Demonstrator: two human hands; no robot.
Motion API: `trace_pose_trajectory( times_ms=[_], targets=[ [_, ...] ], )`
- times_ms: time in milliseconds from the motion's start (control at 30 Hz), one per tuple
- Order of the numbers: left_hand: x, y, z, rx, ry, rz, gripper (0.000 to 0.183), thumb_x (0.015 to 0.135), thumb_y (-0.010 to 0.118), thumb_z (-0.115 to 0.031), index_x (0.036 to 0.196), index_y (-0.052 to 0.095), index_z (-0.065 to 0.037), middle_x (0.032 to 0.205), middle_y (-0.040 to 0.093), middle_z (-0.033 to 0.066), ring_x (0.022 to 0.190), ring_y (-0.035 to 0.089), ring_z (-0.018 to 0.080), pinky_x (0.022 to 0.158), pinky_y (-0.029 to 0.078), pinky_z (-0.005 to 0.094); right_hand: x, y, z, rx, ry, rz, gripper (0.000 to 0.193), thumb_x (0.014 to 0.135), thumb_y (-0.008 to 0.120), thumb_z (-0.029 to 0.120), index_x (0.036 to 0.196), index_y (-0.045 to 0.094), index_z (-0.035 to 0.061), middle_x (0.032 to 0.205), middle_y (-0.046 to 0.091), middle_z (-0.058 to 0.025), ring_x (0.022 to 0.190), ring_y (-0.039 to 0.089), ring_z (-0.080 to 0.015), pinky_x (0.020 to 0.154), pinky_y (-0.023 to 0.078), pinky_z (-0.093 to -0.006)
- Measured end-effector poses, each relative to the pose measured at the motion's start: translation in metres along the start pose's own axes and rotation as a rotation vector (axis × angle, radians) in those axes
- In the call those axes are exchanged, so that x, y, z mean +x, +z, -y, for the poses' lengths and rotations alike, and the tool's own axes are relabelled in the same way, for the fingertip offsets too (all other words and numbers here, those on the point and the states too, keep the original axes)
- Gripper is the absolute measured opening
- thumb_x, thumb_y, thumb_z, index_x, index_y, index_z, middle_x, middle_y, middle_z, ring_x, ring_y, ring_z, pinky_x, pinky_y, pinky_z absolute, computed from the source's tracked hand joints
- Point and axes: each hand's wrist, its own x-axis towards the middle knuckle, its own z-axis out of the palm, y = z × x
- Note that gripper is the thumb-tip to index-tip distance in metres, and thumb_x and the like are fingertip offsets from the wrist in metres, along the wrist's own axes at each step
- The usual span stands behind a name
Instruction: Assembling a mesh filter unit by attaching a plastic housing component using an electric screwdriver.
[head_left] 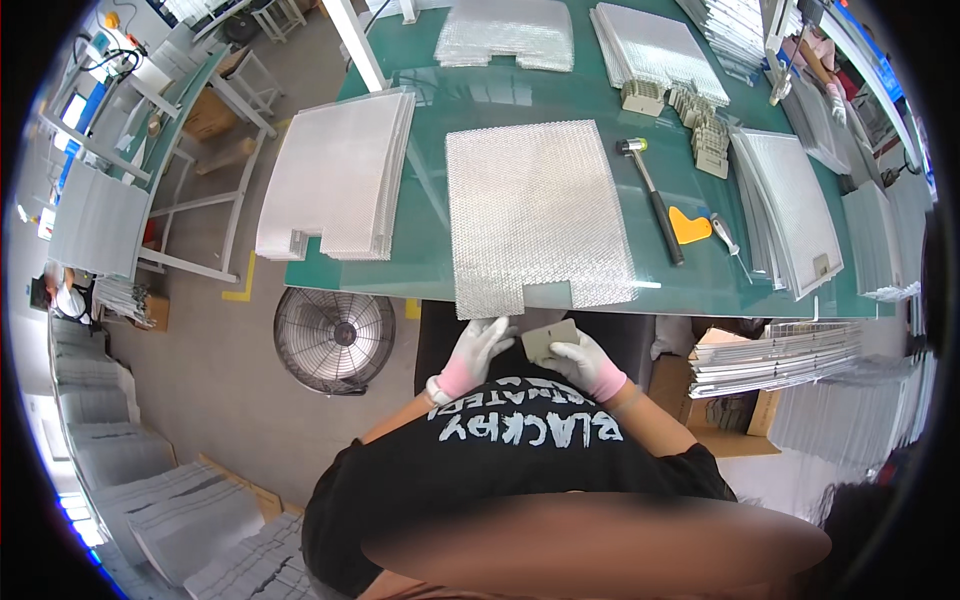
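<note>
My right hand [588, 362], in a white and pink glove, grips a small flat beige plate [540, 342] by its right side, just off the table's front edge. My left hand [482, 350], gloved the same way, has its fingers apart and holds nothing. Its fingertips are close to the lower left corner of a silvery honeycomb-textured panel [535, 205]; whether they touch it I cannot tell. The panel lies flat on the green table [425, 270], with a notch in the edge nearest me. That edge reaches slightly past the table's edge at the left.
Right of the panel lie a hammer [655, 200], a yellow scraper [688, 226] and a screwdriver [727, 235]. Panel stacks stand at left [335, 175] and right [790, 210]. Beige plates [708, 145] cluster farther back. A floor fan [335, 340] stands below left. Another person [820, 60] is at far right.
</note>
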Motion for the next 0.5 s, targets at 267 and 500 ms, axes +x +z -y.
trace_pose_trajectory(
  times_ms=[267, 500],
  targets=[
    [0.020, 0.031, -0.001, -0.376, -0.024, -0.304, 0.026, 0.095, 0.063, -0.019, 0.106, 0.062, 0.005, 0.097, 0.067, 0.0103, 0.089, 0.068, 0.0205, 0.081, 0.055, 0.0331, 0.022, 0.000, -0.022, 0.344, -0.166, 0.043, 0.028, 0.098, 0.056, 0.013, 0.124, 0.050, 0.0085, 0.117, 0.061, -0.0064, 0.098, 0.062, -0.0155, 0.080, 0.055, -0.0326],
    [0.003, 0.033, -0.002, -0.182, -0.051, -0.323, 0.024, 0.097, 0.059, -0.015, 0.108, 0.061, 0.006, 0.105, 0.067, 0.0133, 0.095, 0.066, 0.0212, 0.086, 0.054, 0.0348, 0.011, 0.010, -0.009, -0.086, -0.159, -0.160, 0.030, 0.096, 0.060, 0.016, 0.120, 0.051, 0.0001, 0.105, 0.064, -0.0100, 0.086, 0.065, -0.0160, 0.072, 0.058, -0.0303]
  ],
)
